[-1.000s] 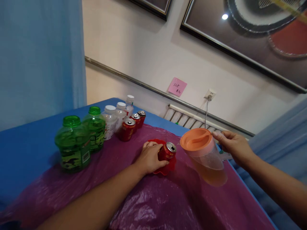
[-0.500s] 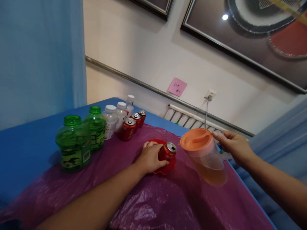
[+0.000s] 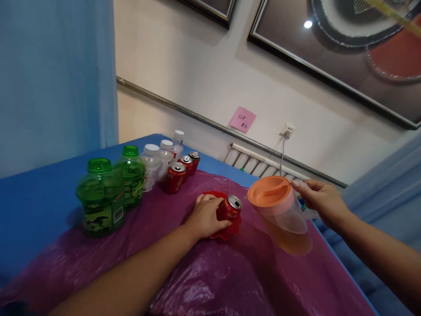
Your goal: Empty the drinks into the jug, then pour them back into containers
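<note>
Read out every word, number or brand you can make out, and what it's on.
"32", handwritten on the pink note; its other marks are unclear.
Red can in the left hand: gold lettering, too blurred to read.
Other red cans: too blurred.
Green bottles: labels too small to read.
White-capped bottles: print too blurred.

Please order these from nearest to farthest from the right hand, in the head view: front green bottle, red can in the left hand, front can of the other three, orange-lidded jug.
1. Orange-lidded jug: held in the right hand.
2. Red can in the left hand: left of the jug.
3. Front can of the other three: farther left.
4. Front green bottle: leftmost.
</note>
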The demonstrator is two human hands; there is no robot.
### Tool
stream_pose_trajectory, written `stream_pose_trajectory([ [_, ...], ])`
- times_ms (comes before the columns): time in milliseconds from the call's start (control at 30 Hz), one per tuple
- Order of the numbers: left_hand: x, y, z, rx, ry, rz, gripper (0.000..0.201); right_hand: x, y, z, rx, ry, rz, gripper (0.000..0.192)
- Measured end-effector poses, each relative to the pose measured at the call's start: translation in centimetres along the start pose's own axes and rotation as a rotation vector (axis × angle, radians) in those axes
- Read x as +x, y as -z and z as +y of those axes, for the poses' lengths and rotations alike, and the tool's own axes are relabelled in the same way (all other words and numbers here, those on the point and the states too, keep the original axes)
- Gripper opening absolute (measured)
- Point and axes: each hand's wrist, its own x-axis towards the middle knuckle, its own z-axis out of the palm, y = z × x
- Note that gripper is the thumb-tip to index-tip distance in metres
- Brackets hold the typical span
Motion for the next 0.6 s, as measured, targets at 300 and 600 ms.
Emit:
stream_pose_trajectory([
  [300,-0.06,0.09,0.00,-0.006,-0.007,0.007,0.054,-0.11,0.15,-0.20,-0.037,0.009,-0.005,0.064],
  [600,-0.04,0.03,0.01,-0.011,0.002,-0.002,0.062,-0.20,0.05,-0.53,-0.042,0.016,-0.007,0.065],
])
